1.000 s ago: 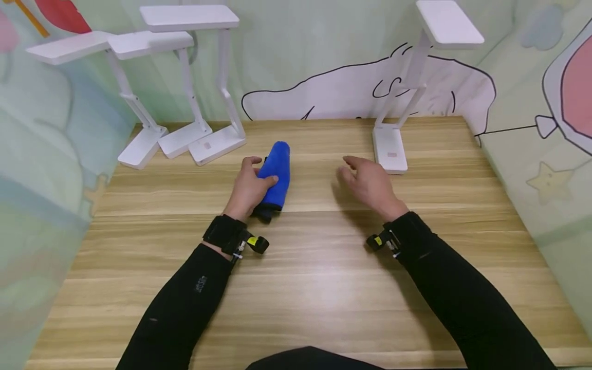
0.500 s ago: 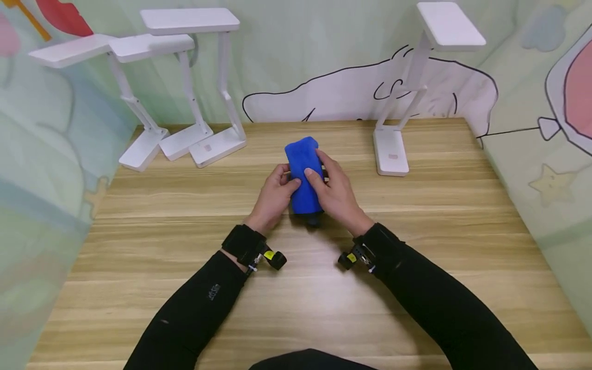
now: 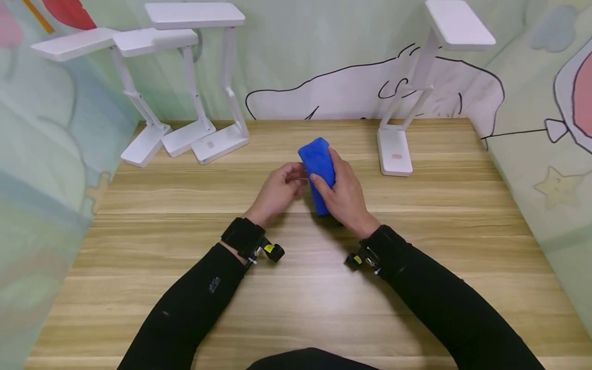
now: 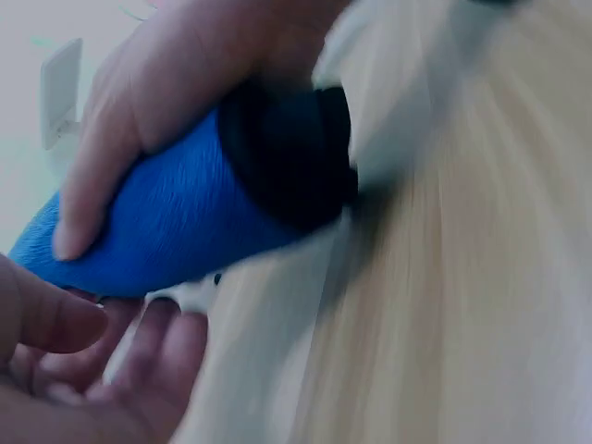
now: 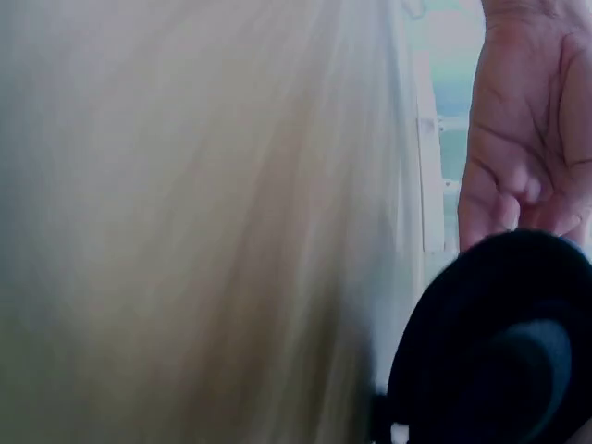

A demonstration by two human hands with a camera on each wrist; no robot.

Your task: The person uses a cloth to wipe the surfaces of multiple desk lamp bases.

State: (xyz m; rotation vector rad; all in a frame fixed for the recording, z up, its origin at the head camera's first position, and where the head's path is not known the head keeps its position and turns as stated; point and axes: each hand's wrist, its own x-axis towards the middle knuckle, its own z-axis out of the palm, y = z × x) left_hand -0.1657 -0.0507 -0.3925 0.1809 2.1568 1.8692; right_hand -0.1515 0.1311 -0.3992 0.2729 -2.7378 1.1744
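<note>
A blue, soft-looking fabric sleeve or pouch [image 3: 319,162] with a black-edged end is raised above the table; its exact kind cannot be told. My right hand [image 3: 348,192] grips it from the right, with the thumb across its front. In the left wrist view, the blue pouch [image 4: 176,217] lies tilted, its black end toward the table. That dark end [image 5: 509,333] looks round and hollow in the right wrist view. My left hand [image 3: 279,190] is close to its left side, fingers loosely bent and holding nothing visible; whether a fingertip touches the fabric is hard to tell.
Several white folding desk lamps stand at the back: a left group including one lamp [image 3: 219,144] and a single lamp [image 3: 395,151] at the right. The wooden table [image 3: 296,303] ends against a cartoon-printed wall covering [image 3: 324,51].
First the left hand held the blue pouch alone. Both hands then gripped it at the middle. Now the left hand has let go, and the right hand holds it slightly farther right and tilted.
</note>
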